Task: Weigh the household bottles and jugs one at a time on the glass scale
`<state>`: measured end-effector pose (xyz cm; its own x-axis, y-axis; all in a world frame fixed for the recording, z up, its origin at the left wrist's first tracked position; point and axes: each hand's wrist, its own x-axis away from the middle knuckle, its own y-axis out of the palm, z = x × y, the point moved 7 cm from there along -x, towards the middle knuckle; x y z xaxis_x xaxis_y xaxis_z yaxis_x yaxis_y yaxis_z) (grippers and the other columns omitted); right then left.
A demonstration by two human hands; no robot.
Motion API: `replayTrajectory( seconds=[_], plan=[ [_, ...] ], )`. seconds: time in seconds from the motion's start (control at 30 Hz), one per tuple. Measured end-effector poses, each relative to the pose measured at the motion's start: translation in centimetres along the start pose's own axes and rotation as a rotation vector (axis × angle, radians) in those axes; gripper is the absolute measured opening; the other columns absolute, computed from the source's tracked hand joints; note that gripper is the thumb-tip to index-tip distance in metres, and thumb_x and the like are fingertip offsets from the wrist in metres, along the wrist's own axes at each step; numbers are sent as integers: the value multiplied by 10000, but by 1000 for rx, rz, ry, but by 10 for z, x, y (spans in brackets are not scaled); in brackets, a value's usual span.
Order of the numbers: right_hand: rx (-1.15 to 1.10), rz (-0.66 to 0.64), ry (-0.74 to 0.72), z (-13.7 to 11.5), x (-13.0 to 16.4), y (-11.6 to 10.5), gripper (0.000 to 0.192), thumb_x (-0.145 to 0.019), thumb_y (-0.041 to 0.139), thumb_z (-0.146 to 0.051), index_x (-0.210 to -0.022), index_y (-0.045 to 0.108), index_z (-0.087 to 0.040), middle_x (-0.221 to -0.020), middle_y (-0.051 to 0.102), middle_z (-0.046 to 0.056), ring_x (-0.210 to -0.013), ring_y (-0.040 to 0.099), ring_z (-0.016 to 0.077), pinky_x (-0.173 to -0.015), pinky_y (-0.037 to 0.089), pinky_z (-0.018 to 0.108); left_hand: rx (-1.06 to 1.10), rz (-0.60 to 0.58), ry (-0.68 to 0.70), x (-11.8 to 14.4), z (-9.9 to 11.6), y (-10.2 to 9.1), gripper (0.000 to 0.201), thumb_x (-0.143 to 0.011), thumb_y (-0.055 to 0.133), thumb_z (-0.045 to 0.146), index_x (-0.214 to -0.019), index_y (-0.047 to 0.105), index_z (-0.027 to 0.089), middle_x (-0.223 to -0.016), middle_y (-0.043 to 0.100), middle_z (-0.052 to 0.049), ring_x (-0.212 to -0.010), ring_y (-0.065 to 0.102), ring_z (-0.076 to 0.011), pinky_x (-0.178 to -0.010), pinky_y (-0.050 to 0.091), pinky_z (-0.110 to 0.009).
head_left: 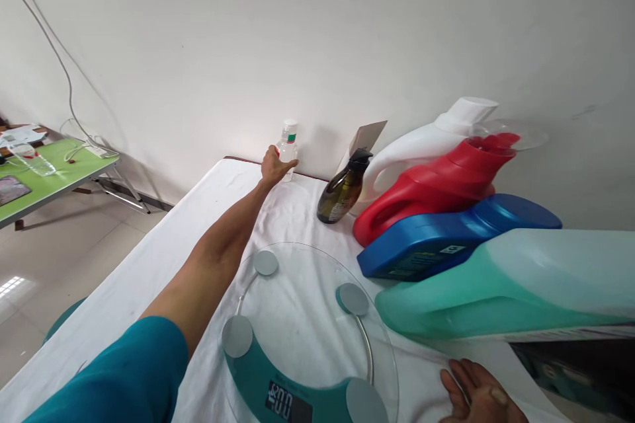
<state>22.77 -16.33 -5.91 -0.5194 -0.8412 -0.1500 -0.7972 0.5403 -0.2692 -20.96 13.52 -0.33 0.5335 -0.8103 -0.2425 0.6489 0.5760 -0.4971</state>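
My left hand (274, 166) reaches far across the white-covered table (149, 264) and grips a small clear bottle (288, 145) with a white cap and green band, standing by the wall. My right hand (479, 393) rests flat on the cloth at the near right, fingers apart, holding nothing. A round glass scale (302, 337) with a teal base and a digital display lies between my arms. A dark pump bottle (343, 190) stands right of the clear bottle.
Big detergent jugs line the right side: white (421, 145), red (436, 185), blue (446, 241) and pale teal (510, 284). A card (367, 135) leans on the wall. A green folding table (54, 175) with clutter stands far left, over tiled floor.
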Motion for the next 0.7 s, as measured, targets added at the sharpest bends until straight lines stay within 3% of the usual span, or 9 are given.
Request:
replayTrajectory(
  seconds=[0.17, 0.33, 0.5, 0.6, 0.7],
  plan=[
    [-31, 164, 252, 4, 15, -2, 572, -934, 515, -635, -1242, 660, -176, -1294, 703, 188, -1235, 698, 398, -1115, 516, 586, 47, 58, 58, 18, -7, -20, 527, -708, 954, 349, -943, 494, 244, -981, 704, -42, -958, 703, -250, -861, 524, -368],
    [-9, 129, 224, 3, 15, 3, 568, -970, 458, -633, -1234, 652, -170, -1385, 662, 200, -1269, 674, 391, -1150, 480, 538, 88, 36, 143, 64, 9, -80, 499, -675, 966, 372, -946, 572, 230, -962, 754, -40, -890, 711, -229, -796, 538, -342],
    [3, 136, 142, 7, 12, 6, 481, -956, 444, -611, -1144, 631, -209, -1287, 674, 183, -1234, 656, 392, -1159, 456, 554, 117, -168, 302, 145, 54, -135, 486, -686, 954, 447, -993, 676, 192, -969, 783, -66, -872, 730, -240, -755, 551, -338],
    [-13, 143, 86, 14, 10, 10, 494, -960, 434, -649, -1118, 616, -218, -1229, 662, 184, -1167, 653, 387, -1125, 472, 564, 216, -304, 333, 201, 69, -146, 524, -677, 960, 460, -1040, 702, 183, -978, 796, -63, -882, 744, -244, -745, 560, -328],
    [1, 134, -7, 23, 5, 14, 575, -991, 372, -709, -1144, 608, -208, -1215, 635, 196, -1092, 649, 375, -1063, 486, 583, 278, -399, 310, 247, 71, -141, 544, -664, 972, 457, -1049, 706, 180, -988, 796, -63, -890, 745, -245, -746, 561, -327]
  ],
)
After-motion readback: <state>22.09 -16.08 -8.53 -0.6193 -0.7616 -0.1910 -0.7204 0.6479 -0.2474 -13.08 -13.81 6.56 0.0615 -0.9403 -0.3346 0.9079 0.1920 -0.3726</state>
